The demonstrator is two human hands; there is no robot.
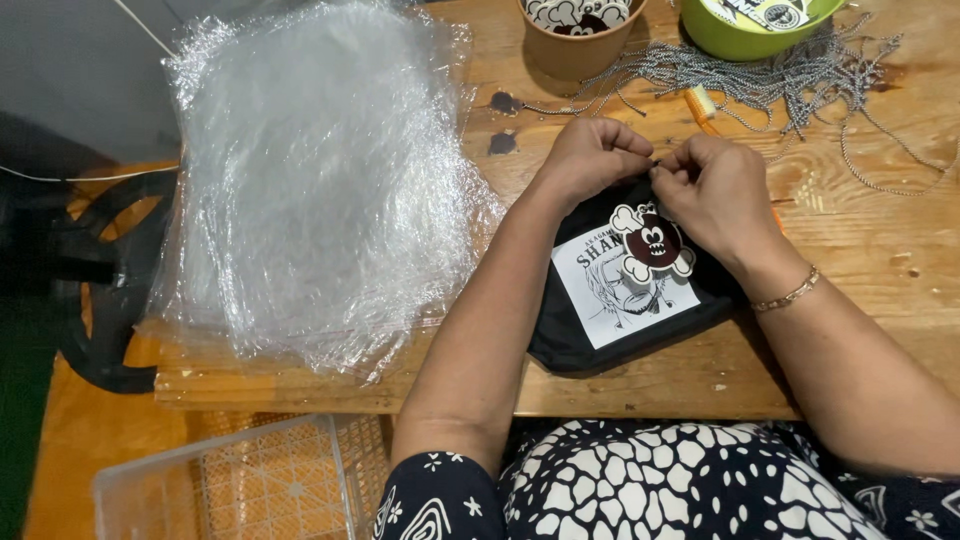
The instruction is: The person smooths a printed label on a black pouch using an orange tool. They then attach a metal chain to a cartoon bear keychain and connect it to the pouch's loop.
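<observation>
A black folded garment [600, 345] with a white printed square lies on the wooden table [860, 340] in front of me. A skull-and-crossbones shaped tag [652, 243] rests on it. My left hand [592, 155] and my right hand [715, 190] meet at the garment's far edge, fingers pinched together on the top of the tag and the fabric. A thin bracelet circles my right wrist.
A thick stack of clear plastic bags [320, 180] covers the table's left part. A brown cup [578, 30] of similar tags and a green bowl [755, 25] stand at the back, beside a tangle of metal ball chains [780, 75]. A clear plastic crate [250, 485] sits below the table's edge.
</observation>
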